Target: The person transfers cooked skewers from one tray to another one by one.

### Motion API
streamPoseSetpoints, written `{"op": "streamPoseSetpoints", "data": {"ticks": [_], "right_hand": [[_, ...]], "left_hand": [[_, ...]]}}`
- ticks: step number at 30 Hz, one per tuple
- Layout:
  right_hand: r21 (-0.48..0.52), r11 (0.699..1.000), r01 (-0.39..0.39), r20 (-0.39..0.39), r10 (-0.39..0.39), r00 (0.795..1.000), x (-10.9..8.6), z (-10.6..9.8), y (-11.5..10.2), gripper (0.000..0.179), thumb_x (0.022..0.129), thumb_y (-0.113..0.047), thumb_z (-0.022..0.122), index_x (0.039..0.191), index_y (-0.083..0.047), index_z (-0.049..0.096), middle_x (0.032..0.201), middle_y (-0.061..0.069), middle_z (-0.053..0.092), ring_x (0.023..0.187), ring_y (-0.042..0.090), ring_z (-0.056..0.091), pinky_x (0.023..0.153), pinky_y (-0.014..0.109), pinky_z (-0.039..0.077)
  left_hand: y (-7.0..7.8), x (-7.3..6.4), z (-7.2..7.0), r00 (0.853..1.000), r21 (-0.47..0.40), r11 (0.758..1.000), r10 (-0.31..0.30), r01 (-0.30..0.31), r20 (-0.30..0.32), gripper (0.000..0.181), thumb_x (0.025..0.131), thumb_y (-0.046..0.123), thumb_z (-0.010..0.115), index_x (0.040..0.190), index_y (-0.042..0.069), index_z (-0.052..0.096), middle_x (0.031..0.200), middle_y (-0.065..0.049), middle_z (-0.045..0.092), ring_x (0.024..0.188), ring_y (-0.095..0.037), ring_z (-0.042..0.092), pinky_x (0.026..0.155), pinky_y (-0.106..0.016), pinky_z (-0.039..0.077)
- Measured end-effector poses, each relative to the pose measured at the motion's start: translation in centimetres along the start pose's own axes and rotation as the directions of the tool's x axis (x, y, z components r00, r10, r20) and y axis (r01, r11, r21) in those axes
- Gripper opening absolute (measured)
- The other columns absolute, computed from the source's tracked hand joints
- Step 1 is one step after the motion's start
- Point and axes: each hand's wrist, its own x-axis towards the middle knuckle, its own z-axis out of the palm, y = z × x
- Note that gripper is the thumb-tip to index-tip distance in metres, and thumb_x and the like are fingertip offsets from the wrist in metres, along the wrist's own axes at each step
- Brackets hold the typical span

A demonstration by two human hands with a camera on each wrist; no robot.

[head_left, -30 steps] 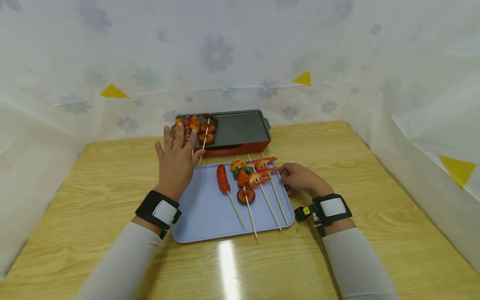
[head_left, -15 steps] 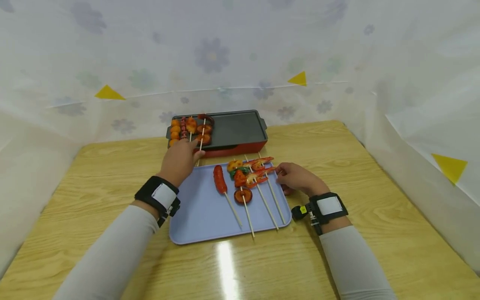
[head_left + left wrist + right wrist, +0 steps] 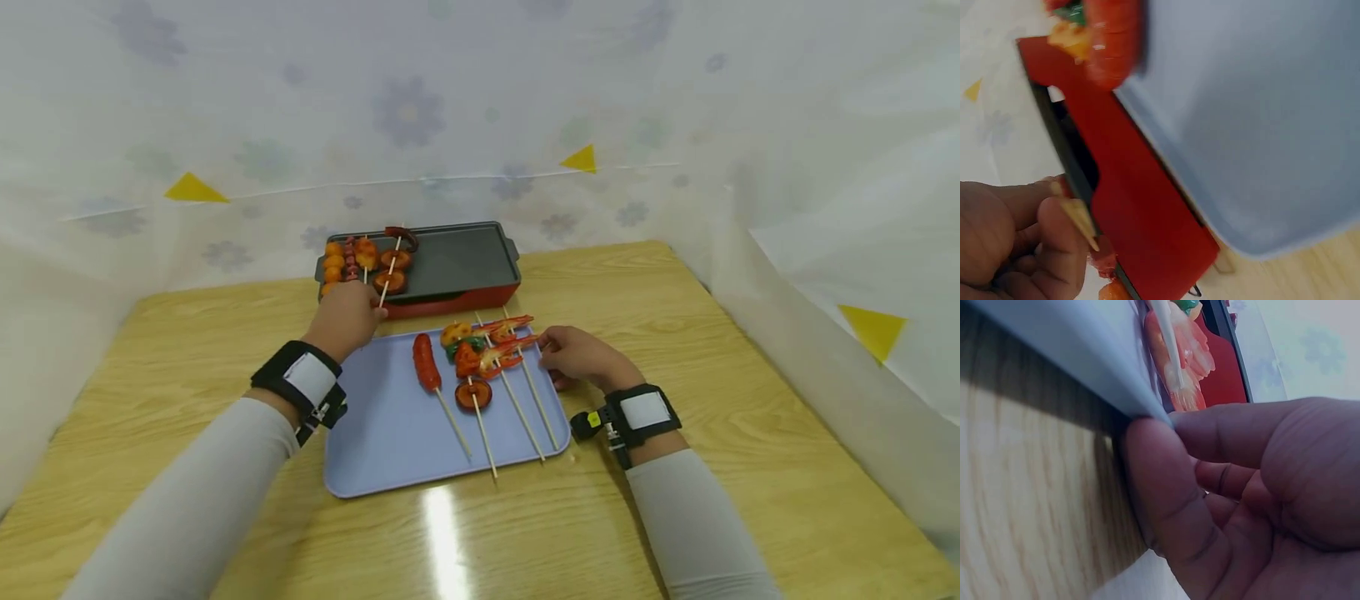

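At the front left edge of the dark grill pan (image 3: 465, 260), my left hand (image 3: 345, 318) pinches wooden skewer sticks (image 3: 1080, 219) between thumb and finger. A skewer of brown round slices (image 3: 392, 271) reaches down to this hand; exactly which sticks it holds is hard to tell. Nearby on the pan lie skewers of orange balls (image 3: 333, 262), reddish pieces (image 3: 350, 258) and an orange piece (image 3: 367, 253). My right hand (image 3: 581, 357) grips the right rim of the lavender tray (image 3: 375, 425), with finger and thumb on the rim in the right wrist view.
On the tray lie a sausage skewer (image 3: 425, 363), a mixed vegetable skewer (image 3: 467, 362) and shrimp skewers (image 3: 501, 357). The tray sits just in front of the pan's red base (image 3: 480, 297) on a wooden table (image 3: 712, 400). A flowered sheet (image 3: 450, 100) hangs behind.
My left hand has gone from spread fingers above the pan's front left to pinching sticks at its edge. My right hand stays on the tray rim. The head view has shifted slightly.
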Motion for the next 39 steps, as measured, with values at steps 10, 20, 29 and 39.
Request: {"op": "streamPoseSetpoints", "data": {"ticks": [10, 20, 29, 39], "right_hand": [[0.001, 1.0, 0.0, 0.004, 0.0, 1.0, 0.0, 0.0, -0.2, 0.028, 0.093, -0.009, 0.051, 0.12, 0.0, 0.048, 0.098, 0.017, 0.054, 0.069, 0.021, 0.057, 0.057, 0.03, 0.052], [-0.003, 1.0, -0.01, 0.011, 0.01, 1.0, 0.2, -0.1, 0.4, 0.028, 0.093, -0.009, 0.052, 0.119, 0.0, 0.048, 0.098, 0.016, 0.054, 0.071, 0.021, 0.057, 0.058, 0.03, 0.051], [-0.019, 1.0, 0.011, 0.008, -0.01, 1.0, 0.7, 0.1, 0.3, 0.028, 0.091, -0.008, 0.053, 0.117, 0.0, 0.049, 0.094, 0.015, 0.056, 0.068, 0.021, 0.058, 0.057, 0.031, 0.051], [-0.025, 0.999, 0.021, 0.011, -0.02, 1.0, 0.9, -0.3, 0.3, 0.029, 0.092, -0.009, 0.052, 0.119, 0.002, 0.048, 0.096, 0.017, 0.055, 0.071, 0.023, 0.058, 0.06, 0.032, 0.052]], "left_hand": [[0.5, 1.5, -1.9, 0.966, -0.017, 0.996, -0.078, 0.085, 0.245, 0.034, 0.082, 0.005, 0.059, 0.051, 0.01, 0.045, 0.048, 0.003, 0.03, 0.045, -0.011, 0.026, 0.043, -0.024, 0.024], [2.5, 2.1, -1.8, 0.914, 0.017, 0.983, -0.174, 0.18, 0.366, 0.02, 0.08, 0.001, 0.054, 0.06, 0.006, 0.054, 0.059, -0.003, 0.042, 0.046, -0.013, 0.038, 0.042, -0.023, 0.032], [2.4, 1.0, -0.6, 0.944, -0.17, 0.963, -0.155, 0.211, 0.291, 0.025, 0.08, -0.001, 0.055, 0.058, 0.009, 0.046, 0.053, 0.0, 0.04, 0.047, -0.016, 0.043, 0.043, -0.025, 0.036], [3.4, -0.7, 1.2, 0.983, -0.267, 0.951, -0.126, 0.158, 0.135, 0.02, 0.082, 0.006, 0.055, 0.099, 0.001, 0.045, 0.081, -0.011, 0.049, 0.068, -0.024, 0.051, 0.054, -0.031, 0.04]]}}
